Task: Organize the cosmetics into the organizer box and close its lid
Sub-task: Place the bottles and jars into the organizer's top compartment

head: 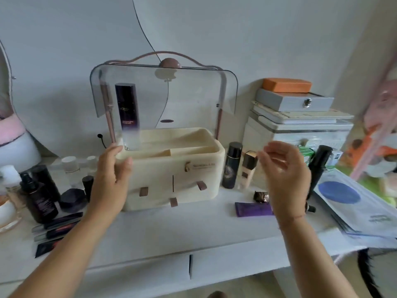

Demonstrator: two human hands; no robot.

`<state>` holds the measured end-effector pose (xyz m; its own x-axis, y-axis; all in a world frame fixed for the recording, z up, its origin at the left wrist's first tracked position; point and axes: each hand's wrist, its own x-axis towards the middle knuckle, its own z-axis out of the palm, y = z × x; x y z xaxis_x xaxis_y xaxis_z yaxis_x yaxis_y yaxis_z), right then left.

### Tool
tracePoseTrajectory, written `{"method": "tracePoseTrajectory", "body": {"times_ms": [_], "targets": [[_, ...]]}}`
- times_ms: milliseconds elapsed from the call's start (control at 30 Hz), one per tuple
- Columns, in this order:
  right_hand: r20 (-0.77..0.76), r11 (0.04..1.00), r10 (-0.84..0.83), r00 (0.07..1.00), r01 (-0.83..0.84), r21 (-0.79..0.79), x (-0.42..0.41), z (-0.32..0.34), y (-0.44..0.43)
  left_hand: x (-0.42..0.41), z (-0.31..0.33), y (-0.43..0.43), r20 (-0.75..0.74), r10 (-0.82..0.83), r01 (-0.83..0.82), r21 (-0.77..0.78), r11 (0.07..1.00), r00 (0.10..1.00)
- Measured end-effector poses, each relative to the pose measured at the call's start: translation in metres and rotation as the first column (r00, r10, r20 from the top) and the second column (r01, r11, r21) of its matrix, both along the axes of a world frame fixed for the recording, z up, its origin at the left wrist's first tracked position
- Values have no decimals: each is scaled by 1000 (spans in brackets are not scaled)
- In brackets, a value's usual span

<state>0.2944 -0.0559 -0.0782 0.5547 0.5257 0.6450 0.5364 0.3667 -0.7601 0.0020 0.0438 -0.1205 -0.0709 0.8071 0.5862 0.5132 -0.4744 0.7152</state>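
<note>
We see the cream organizer box (193,168) in the middle of the white table (171,233), its clear lid (193,93) lifted high. One tall dark purple bottle (127,108) stands in the left end of its top tray. The left hand (111,179) rests against the left front corner of the box, fingers rather straight. The right hand (285,171) hangs in the air right of the box, fingers loosely bent, holding nothing. Right of the box stand a black bottle (233,164) and a beige foundation bottle (248,168); a purple tube (254,209) lies before them

Plain white wall (214,29); white vanity table (171,233), two drawers (139,274) below; soft even light.
</note>
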Motion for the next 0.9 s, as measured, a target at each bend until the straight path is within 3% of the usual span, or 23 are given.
{"method": "tracePoseTrajectory", "body": {"times_ms": [100,167,267,500,767,900], "targets": [[-99,945,-328,939,326,-40,71,-31,-16,10,2,-4,58,44,-44,4,999,997],[-100,910,-402,910,386,-152,106,-50,-15,15,3,-7,95,58,-57,-12,998,994],[-122,907,-369,921,328,-266,134,-71,-3,16,5,-7,107,79,-76,-32,997,991],[-170,905,-340,925,272,-327,146,-82,18,14,1,-6,24,93,-92,-11,996,995],[-72,851,-365,928,301,-431,153,-85,22,14,0,-5,-28,86,-84,63,994,996],[-99,863,-404,909,343,-372,146,-77,14,15,0,-6,-5,84,-83,55,995,996]]}}
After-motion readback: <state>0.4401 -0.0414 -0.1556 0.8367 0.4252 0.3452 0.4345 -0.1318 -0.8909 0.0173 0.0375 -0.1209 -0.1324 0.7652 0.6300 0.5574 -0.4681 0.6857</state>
